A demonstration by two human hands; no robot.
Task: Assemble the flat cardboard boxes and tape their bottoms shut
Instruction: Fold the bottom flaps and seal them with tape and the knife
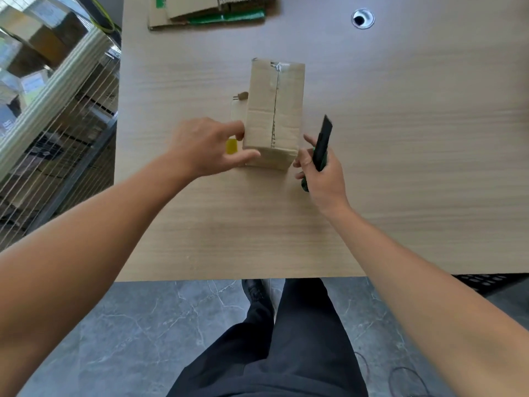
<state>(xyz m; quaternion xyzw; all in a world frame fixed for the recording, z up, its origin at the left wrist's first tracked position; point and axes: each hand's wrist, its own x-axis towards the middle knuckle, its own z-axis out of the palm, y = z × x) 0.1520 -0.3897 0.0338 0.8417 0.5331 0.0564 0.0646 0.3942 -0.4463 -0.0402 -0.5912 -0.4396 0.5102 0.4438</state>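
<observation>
At the far left edge of the counter (400, 181) lies a stack of flat cardboard (194, 10). Nearer, the left hand (206, 144) has its grip on the box (274, 110), thumb and fingers pinching the near left corner, with a small yellow object (231, 146) just beside it. The box stands mid-counter, taped seam up. At its right side, the right hand (326, 179) has its grip closed round a green-and-black knife (322, 144).
</observation>
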